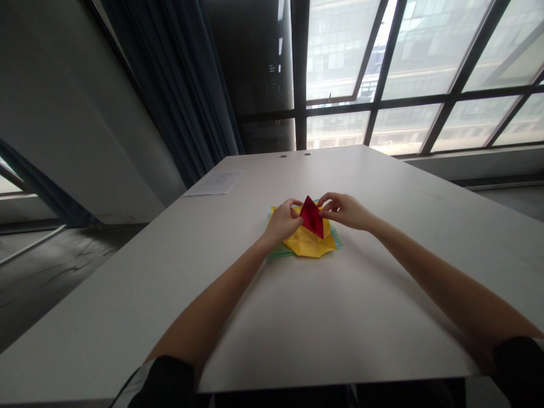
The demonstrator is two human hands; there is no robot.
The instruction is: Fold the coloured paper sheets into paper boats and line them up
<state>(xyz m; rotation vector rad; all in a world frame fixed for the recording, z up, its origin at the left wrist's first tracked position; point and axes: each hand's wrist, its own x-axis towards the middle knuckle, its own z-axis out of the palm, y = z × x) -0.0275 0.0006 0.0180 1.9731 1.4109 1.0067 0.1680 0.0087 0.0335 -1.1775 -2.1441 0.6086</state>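
A folded red paper [313, 217] with a pointed top is held up between my two hands. My left hand [285, 220] pinches its left edge between thumb and fingers. At its right edge, my right hand [342, 210] grips it in a similar pinch. Beneath the red paper lies a creased yellow paper [309, 245], partly hidden by the red one and by my left hand. Green and light blue material [282, 251] shows under the yellow paper at the left and right sides; what it is exactly I cannot tell.
All of this is on a long white table [293, 317]. A printed white sheet [215, 183] lies near the table's far left edge. Two small dark round spots [283, 156] are at the far end. Beyond stand a dark blue curtain [178, 79] and large windows [408, 73].
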